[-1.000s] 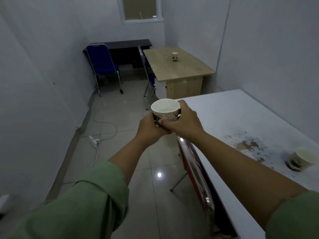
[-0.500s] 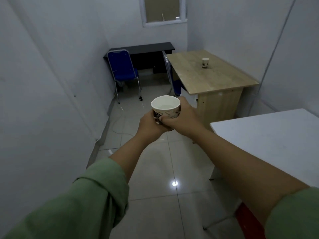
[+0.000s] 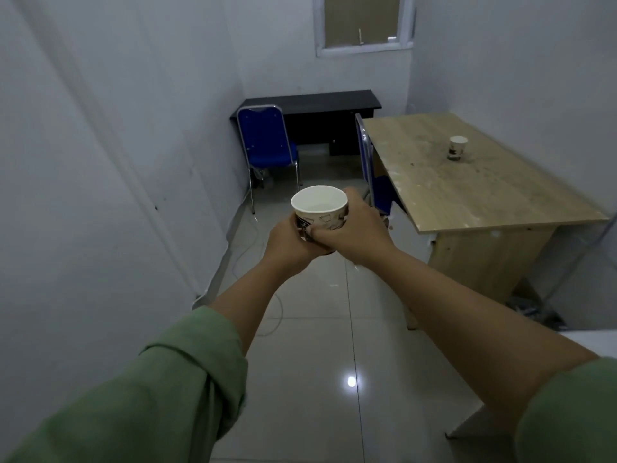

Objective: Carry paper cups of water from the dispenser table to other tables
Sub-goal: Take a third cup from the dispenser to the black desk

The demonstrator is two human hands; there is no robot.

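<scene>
A white paper cup (image 3: 320, 206) with a printed pattern holds water and stays upright in front of me. My left hand (image 3: 287, 241) cradles its left side and base. My right hand (image 3: 354, 228) wraps its right side. Both arms reach out over the tiled floor. Ahead on the right stands a wooden table (image 3: 474, 192) with a second paper cup (image 3: 456, 148) upright near its far middle. The dispenser table is out of view.
A black desk (image 3: 310, 103) stands against the far wall with a blue chair (image 3: 267, 142) in front of it. Another blue chair (image 3: 370, 168) is tucked at the wooden table's left side. A white cable (image 3: 247, 248) lies along the left wall. A white table corner (image 3: 594, 339) shows at right.
I have walked forward down the room with the cup held the same way. The wooden table is closer, and the white table has slipped almost out of view on the right.
</scene>
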